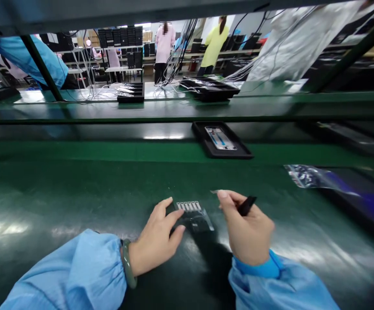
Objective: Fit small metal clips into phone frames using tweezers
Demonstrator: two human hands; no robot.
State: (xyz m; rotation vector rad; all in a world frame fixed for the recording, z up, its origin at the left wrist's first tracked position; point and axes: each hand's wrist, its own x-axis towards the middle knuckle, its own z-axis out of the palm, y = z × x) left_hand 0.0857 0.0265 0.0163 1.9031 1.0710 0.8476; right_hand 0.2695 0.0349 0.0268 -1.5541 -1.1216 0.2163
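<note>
Nearby, the left hand [161, 234] reaches in palm down from the lower left, fingers spread, grip wide, fingertips at a clear sheet [202, 221]; whether they press on it I cannot tell. Across from it the right hand [249, 228] appears raised, grip narrow, thumb and forefinger pinching a thin sliver [214, 191] too small to identify, with a black object [247, 206] jutting out behind. Between the hands, the sheet lies on the green surface [103, 189], pale tabs [188, 206] lined along its far edge. It should be light, limp and slippery, the tabs easily bent, so a bare edge looks the best hold. Farther off sits a tray [202, 137] with a frame [221, 138] inside
</note>
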